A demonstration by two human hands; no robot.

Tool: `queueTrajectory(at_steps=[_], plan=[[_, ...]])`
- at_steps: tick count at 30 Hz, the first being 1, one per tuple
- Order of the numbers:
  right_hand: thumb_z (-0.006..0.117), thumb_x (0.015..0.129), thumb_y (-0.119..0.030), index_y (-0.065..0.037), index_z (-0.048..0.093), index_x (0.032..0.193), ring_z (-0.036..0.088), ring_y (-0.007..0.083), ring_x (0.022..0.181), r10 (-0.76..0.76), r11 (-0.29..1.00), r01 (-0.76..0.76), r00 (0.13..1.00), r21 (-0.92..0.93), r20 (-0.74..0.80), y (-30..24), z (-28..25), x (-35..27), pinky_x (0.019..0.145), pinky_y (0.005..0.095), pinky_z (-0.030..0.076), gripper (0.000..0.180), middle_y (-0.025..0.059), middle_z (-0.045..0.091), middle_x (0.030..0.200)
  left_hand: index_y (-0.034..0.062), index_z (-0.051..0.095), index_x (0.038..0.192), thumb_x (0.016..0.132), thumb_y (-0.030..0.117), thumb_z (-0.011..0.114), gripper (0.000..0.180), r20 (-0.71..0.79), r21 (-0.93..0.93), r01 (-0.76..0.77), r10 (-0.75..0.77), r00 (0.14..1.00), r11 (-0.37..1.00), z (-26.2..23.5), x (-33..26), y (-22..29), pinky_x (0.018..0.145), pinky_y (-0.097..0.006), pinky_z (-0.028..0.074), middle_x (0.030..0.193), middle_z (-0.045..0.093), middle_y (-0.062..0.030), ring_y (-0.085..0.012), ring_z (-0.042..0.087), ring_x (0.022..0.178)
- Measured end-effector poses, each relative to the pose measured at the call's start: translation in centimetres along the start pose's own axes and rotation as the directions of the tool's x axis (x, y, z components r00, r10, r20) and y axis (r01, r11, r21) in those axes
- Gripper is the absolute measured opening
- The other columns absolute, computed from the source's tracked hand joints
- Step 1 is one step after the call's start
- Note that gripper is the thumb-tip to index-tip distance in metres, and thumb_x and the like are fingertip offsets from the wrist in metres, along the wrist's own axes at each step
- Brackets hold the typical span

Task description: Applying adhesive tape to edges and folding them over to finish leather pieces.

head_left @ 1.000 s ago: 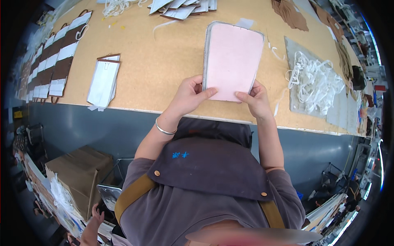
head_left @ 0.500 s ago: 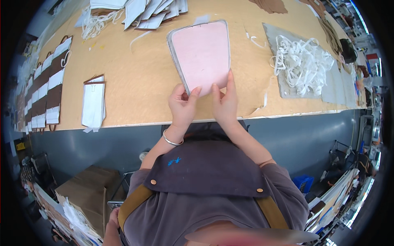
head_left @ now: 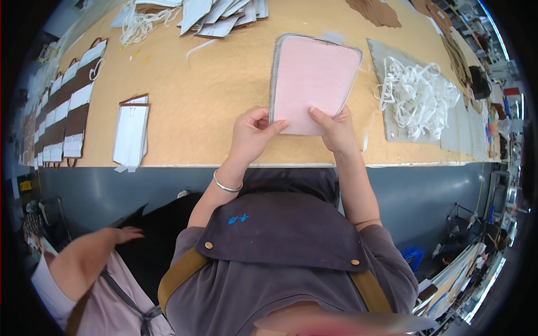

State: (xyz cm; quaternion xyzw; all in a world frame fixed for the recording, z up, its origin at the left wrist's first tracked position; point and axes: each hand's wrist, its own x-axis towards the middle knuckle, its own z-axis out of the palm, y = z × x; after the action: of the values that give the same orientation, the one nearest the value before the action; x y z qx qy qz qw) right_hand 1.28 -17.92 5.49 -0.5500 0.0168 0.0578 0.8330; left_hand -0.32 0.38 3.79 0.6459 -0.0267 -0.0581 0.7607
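Note:
Between my hands I hold up a flat pink panel (head_left: 315,81) with rounded corners and a grey-edged layer behind it. It is raised above the tan table. My left hand (head_left: 252,133) pinches its lower left corner, the thumb lying on the pink face. At the lower right, my right hand (head_left: 338,130) grips the edge with its thumb in front, while its other fingers are mostly hidden behind the panel. What material the panel is made of I cannot tell.
White panels with brown trim (head_left: 131,134) lie at the table's front left, beside brown-and-white strips (head_left: 72,103). A tangle of white tape (head_left: 417,101) rests on a grey sheet at right. White pieces (head_left: 224,17) are piled behind. Another person's arm (head_left: 95,255) reaches in at lower left.
The panel has moved right and now tilts the other way. My right hand has shifted right with its thumb on the front. Another person has come much further into view at lower left.

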Motion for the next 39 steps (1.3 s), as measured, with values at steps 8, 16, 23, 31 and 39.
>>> queueTrajectory(at_steps=[8,16,23,31,39], plan=[[0.064,0.080,-0.002,0.000,0.052,0.112,0.057,0.0133,0.095,-0.345,0.933,0.300,0.903,-0.201,-0.256,3.2,3.0,0.2,0.082,0.0279,0.047,0.035,0.0084,0.061,0.105,-0.0008,0.065,0.099,0.073,0.011,0.072,0.029,-0.320,0.596,-0.103,0.354,0.879,0.796,1.9,0.5,-1.8,0.060,-0.024,0.048,0.076,0.059,-0.0027,-0.0094,0.057,0.066],[0.066,0.078,-0.002,-0.002,0.053,0.113,0.058,0.0139,0.096,0.077,0.990,-0.086,0.993,0.110,0.087,0.9,-0.6,0.1,0.084,0.0285,0.047,0.037,0.0078,0.061,0.106,0.0004,0.050,0.119,0.081,0.015,0.067,0.044,0.038,-0.199,-0.116,0.126,0.991,0.973,-0.5,1.3,1.1,0.076,-0.025,0.047,0.099,0.059,-0.0062,-0.0118,0.057,0.089],[0.069,0.077,-0.005,0.000,0.055,0.110,0.059,0.0140,0.092,0.006,0.914,0.033,0.996,-0.405,0.094,0.9,1.1,-0.6,0.079,0.0288,0.049,0.036,0.0081,0.062,0.102,-0.0006,0.047,0.117,0.085,0.005,0.058,0.034,-0.014,-0.403,-0.022,0.018,1.000,0.915,0.7,1.1,-0.5,0.083,-0.027,0.046,0.109,0.057,-0.0083,-0.0134,0.056,0.097],[0.068,0.077,-0.003,0.001,0.050,0.113,0.058,0.0149,0.095,-0.166,0.949,0.142,0.984,-0.280,-0.062,1.1,2.2,0.1,0.079,0.0288,0.049,0.041,0.0093,0.060,0.105,-0.0009,0.044,0.120,0.085,0.005,0.058,0.038,-0.014,-0.185,-0.104,0.103,0.995,0.977,1.4,0.7,-0.4,0.083,-0.028,0.046,0.110,0.057,-0.0086,-0.0144,0.055,0.099],[0.068,0.076,-0.002,0.000,0.050,0.111,0.058,0.0140,0.093,0.010,0.984,0.012,0.992,-0.177,0.125,0.0,1.7,-1.6,0.080,0.0288,0.049,0.040,0.0080,0.061,0.101,-0.0007,0.048,0.120,0.088,0.015,0.057,0.037,0.180,-0.334,0.070,-0.009,0.984,0.940,-0.3,0.5,3.3,0.084,-0.029,0.046,0.109,0.057,-0.0095,-0.0147,0.055,0.099]])
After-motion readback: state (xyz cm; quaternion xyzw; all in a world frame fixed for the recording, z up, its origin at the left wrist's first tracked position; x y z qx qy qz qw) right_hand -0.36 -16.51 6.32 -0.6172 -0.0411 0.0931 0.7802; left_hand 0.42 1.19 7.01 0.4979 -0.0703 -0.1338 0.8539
